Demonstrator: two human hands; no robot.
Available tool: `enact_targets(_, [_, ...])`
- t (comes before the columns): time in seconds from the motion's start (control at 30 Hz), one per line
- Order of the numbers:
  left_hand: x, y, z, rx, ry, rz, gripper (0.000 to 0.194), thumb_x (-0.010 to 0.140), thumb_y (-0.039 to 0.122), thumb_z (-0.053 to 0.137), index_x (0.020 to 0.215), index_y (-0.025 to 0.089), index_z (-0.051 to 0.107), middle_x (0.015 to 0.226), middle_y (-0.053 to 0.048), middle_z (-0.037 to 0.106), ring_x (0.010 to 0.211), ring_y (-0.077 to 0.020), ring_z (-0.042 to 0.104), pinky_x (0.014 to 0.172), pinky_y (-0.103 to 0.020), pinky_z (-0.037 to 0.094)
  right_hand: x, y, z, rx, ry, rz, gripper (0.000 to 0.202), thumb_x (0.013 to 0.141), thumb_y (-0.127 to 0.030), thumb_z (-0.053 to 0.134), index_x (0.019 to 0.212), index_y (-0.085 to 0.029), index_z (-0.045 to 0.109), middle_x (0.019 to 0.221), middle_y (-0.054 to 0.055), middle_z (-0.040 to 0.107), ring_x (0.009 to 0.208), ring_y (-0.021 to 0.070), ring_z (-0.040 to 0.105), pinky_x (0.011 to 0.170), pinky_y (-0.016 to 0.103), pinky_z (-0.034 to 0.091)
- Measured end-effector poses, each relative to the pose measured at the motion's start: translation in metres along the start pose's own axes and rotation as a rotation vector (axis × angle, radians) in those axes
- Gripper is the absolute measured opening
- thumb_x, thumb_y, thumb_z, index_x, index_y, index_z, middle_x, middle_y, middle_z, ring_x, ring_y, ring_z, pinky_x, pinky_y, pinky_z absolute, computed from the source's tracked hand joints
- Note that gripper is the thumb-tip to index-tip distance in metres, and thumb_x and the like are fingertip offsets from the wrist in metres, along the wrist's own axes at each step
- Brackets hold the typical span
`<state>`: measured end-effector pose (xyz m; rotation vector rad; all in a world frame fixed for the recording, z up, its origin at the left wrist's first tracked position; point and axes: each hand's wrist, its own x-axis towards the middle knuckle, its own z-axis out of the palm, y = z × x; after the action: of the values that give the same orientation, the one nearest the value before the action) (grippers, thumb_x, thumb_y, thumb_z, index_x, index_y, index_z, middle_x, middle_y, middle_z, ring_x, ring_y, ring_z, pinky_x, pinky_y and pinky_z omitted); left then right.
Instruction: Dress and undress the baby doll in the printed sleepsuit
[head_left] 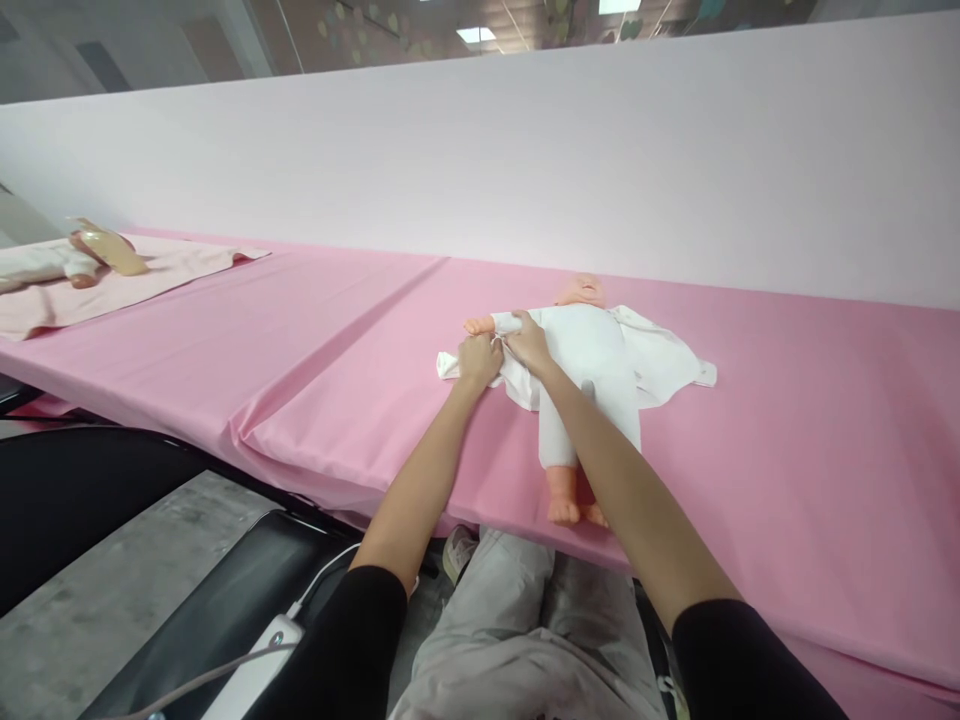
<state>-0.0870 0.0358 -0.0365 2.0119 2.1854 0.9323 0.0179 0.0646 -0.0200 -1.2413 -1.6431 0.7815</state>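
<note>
A baby doll (pixel 592 345) with a white cloth body lies on its back, its head toward the wall and its feet at the table's near edge. Spread out beneath it is a white baby shirt (pixel 664 365), one sleeve reaching right. My left hand (pixel 480 360) is closed around the other sleeve, whose cuff sticks out to the left. Right beside it, my right hand (pixel 529 345) has its fingers curled at the shirt's bunched cloth, with the thumb against the doll's arm. My fingers partly hide that cloth. My right forearm covers part of the doll's leg.
The pink table cover (pixel 360 330) has a raised fold left of the doll. Farther left, another doll (pixel 45 265) and a bottle of yellowish liquid (pixel 112 250) lie on a pale pink towel (pixel 180 265). A white wall (pixel 480 160) runs behind. A black chair (pixel 225 600) holds a white power strip (pixel 259 665).
</note>
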Motion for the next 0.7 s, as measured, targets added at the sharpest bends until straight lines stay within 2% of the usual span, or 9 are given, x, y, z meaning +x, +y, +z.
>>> enact_targets(0.07, [-0.002,0.004,-0.002,-0.116,0.007,0.017,0.031,0.088,0.030,0.038,0.085,0.016,0.066,0.086,-0.012,0.069,0.083,-0.0253,0.062,0.073,-0.032,0.041,-0.007,-0.008,0.000,-0.174,0.035,-0.129,0.025,0.074,-0.009,0.053,0.092,-0.023,0.063,0.073,0.003,0.057,0.087,0.0229,0.057,0.090,0.039,0.041])
enact_targets(0.13, [-0.003,0.008,-0.003,-0.216,0.021,0.005,0.031,0.087,0.030,0.040,0.079,0.016,0.066,0.078,-0.010,0.068,0.074,-0.0226,0.061,0.067,-0.030,0.040,-0.012,-0.018,-0.007,-0.262,0.047,-0.215,0.018,0.077,-0.012,0.051,0.083,-0.023,0.064,0.071,0.005,0.058,0.086,0.0246,0.057,0.089,0.039,0.041])
enact_targets(0.23, [-0.004,0.013,-0.002,-0.345,0.035,-0.042,0.028,0.085,0.024,0.042,0.078,0.016,0.067,0.077,-0.007,0.068,0.072,-0.0193,0.060,0.068,-0.028,0.041,-0.012,-0.025,-0.034,-0.401,0.085,-0.263,0.021,0.080,-0.013,0.046,0.089,-0.020,0.064,0.083,0.008,0.063,0.089,0.0250,0.057,0.088,0.038,0.040])
enact_targets(0.3, [-0.005,0.018,0.001,-0.418,0.017,-0.029,0.026,0.083,0.021,0.043,0.080,0.015,0.068,0.078,-0.006,0.069,0.074,-0.0180,0.060,0.071,-0.028,0.042,-0.007,-0.019,-0.059,-0.479,0.133,-0.214,0.023,0.080,-0.014,0.045,0.094,-0.017,0.064,0.096,0.010,0.065,0.094,0.0252,0.057,0.089,0.038,0.040])
enact_targets(0.4, [-0.011,0.030,0.008,-0.469,-0.015,0.055,0.029,0.085,0.025,0.042,0.080,0.015,0.069,0.078,-0.006,0.069,0.073,-0.0177,0.059,0.074,-0.028,0.043,0.000,0.003,-0.095,-0.525,0.184,-0.060,0.028,0.076,-0.014,0.048,0.099,-0.012,0.064,0.107,0.012,0.064,0.103,0.0250,0.056,0.094,0.036,0.039])
enact_targets(0.53, [-0.027,0.051,0.019,-0.526,-0.071,0.178,0.030,0.087,0.027,0.040,0.084,0.018,0.068,0.085,-0.007,0.070,0.080,-0.0197,0.061,0.080,-0.031,0.044,0.000,0.031,-0.120,-0.512,0.247,0.021,0.038,0.081,-0.028,0.050,0.113,-0.011,0.059,0.119,0.013,0.059,0.111,0.0261,0.053,0.098,0.037,0.037])
enact_targets(0.6, [-0.034,0.059,0.023,-0.626,-0.074,0.122,0.030,0.088,0.025,0.038,0.090,0.019,0.067,0.094,-0.007,0.070,0.089,-0.0200,0.062,0.085,-0.031,0.044,0.000,0.038,-0.125,-0.474,0.237,0.084,0.045,0.083,-0.035,0.049,0.120,-0.012,0.056,0.125,0.013,0.056,0.115,0.0260,0.051,0.100,0.038,0.036])
enact_targets(0.7, [-0.039,0.066,0.025,-0.874,-0.172,-0.121,0.029,0.087,0.035,0.043,0.092,0.019,0.066,0.102,-0.008,0.068,0.094,-0.0212,0.062,0.084,-0.031,0.047,0.004,0.047,-0.131,-0.428,0.210,0.208,0.057,0.083,-0.045,0.050,0.129,-0.012,0.050,0.133,0.016,0.050,0.122,0.0274,0.047,0.103,0.038,0.034])
